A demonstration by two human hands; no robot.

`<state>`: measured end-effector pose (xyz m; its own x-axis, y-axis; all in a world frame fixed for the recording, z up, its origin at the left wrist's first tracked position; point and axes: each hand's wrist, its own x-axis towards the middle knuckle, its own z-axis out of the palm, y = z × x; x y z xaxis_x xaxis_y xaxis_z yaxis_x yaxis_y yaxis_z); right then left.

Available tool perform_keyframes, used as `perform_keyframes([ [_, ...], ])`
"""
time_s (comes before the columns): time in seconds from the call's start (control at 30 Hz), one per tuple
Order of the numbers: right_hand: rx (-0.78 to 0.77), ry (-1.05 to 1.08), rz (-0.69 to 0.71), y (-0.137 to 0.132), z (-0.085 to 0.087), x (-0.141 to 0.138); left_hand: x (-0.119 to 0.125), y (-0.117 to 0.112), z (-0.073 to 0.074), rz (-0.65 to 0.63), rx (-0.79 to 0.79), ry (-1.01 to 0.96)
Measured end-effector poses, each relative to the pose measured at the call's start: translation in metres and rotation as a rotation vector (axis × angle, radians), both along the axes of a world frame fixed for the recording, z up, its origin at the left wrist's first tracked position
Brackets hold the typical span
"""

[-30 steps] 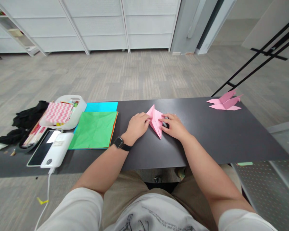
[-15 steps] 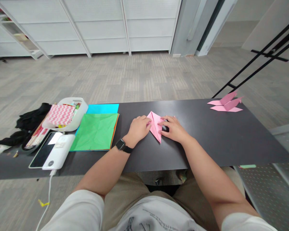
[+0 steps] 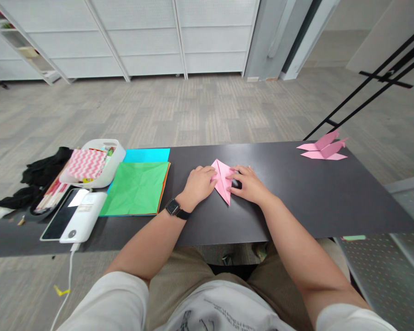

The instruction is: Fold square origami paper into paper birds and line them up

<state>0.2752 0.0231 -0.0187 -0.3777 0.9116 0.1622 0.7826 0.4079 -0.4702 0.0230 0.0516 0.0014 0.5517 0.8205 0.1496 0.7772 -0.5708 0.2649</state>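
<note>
A piece of pink origami paper (image 3: 222, 183), folded to a kite-like shape with a centre crease, lies flat on the dark table in front of me. My left hand (image 3: 200, 183) holds its left edge, fingers bent over the paper; a black watch is on that wrist. At the right edge, my right hand (image 3: 247, 184) grips the paper with its thumb low and its fingertips higher up. The paper's lower point shows between the hands, while parts of both sides are hidden under fingers.
Two folded pink paper birds (image 3: 323, 149) stand at the far right. On the left lie green paper sheets (image 3: 136, 188), blue paper (image 3: 147, 155), a white basket (image 3: 115, 161), a tablet (image 3: 60, 220), a white power bank (image 3: 84, 218) with a cable, and black cloth (image 3: 43, 170).
</note>
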Motion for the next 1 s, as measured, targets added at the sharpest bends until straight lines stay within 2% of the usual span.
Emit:
perform_keyframes([
  [0.27,0.001,-0.004,-0.003,0.0005,0.0013,0.0006,0.0001,-0.0009,-0.0017,-0.016,0.022,-0.009],
  [0.57,0.026,0.016,-0.048,0.0038,-0.0011,0.002,-0.0001,-0.0029,-0.0056,-0.114,-0.012,-0.043],
  [0.73,0.014,-0.021,-0.05,0.0043,-0.0059,0.0007,0.0008,-0.0057,-0.0041,-0.135,-0.049,-0.048],
  [1.0,0.012,-0.047,-0.045,0.0016,-0.0038,-0.0042,0.0013,-0.0052,-0.0022,-0.139,-0.052,-0.048],
])
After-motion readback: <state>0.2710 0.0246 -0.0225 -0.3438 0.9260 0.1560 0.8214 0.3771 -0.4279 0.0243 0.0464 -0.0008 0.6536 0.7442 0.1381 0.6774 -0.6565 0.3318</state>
